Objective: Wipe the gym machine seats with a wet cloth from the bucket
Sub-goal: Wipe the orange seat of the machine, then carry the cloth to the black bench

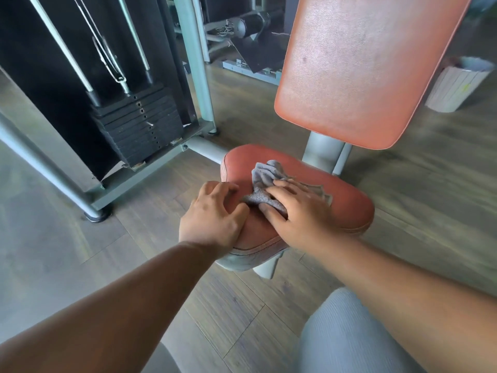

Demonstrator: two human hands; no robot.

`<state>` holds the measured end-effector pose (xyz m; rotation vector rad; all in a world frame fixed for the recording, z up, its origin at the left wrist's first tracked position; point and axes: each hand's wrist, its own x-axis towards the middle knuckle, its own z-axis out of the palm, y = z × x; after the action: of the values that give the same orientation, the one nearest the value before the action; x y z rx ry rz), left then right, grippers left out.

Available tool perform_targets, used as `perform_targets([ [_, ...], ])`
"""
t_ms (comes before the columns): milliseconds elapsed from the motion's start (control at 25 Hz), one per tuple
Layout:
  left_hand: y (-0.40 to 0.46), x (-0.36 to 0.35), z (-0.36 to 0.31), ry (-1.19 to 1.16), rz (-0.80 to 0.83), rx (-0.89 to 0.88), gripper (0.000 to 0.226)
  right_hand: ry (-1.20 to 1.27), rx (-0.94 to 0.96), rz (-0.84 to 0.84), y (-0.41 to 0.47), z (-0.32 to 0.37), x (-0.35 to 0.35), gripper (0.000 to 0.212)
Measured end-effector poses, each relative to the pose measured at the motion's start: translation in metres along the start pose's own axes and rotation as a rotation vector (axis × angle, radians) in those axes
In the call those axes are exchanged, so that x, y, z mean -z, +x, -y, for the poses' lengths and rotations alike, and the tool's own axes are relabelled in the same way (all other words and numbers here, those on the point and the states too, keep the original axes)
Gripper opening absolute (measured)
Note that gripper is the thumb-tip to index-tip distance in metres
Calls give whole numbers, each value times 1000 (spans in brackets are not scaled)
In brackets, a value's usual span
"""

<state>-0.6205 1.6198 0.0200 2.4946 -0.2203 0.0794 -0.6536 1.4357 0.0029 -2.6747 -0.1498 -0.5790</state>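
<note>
1. Far left of the seat I see the weight stack point(139, 125) in its grey frame, standing on the wood floor; it plays no part in this step.
2. My left hand point(215, 214) rests on the seat's left front edge, fingers loosely curled over the pad and holding nothing; I judge it is bracing the seat.
3. The red seat point(347, 203) is the thing being cleaned; the grey cloth point(265, 181) lies bunched on its middle.
4. My right hand point(298, 211) presses flat on the cloth, fingers spread and fairly straight, not gripping it.
5. Step in hand, as I judge it: wiping this seat. Next I would sweep the cloth toward the seat's right side.
6. Above and right of the seat, the red backrest point(363, 68) awaits; further right stands a pale bin point(457, 87). No bucket is in view.
</note>
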Motion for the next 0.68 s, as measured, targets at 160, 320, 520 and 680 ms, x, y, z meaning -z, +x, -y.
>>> perform_targets([
  [160, -1, 9, -7, -86, 98, 69, 49, 184, -65, 56, 7, 30, 9, 38],
  [320, -9, 40, -15, -86, 285, 175, 46, 452, -533, 265, 17, 61, 50, 30],
  [520, -62, 153, -37, -86, 358, 313, 16, 560, -654, 431, 32, 113, 156, 28],
  [680, -93, 285, -87, -68, 322, 381, 10, 405, -423, 589, 62, 191, 266, 28],
])
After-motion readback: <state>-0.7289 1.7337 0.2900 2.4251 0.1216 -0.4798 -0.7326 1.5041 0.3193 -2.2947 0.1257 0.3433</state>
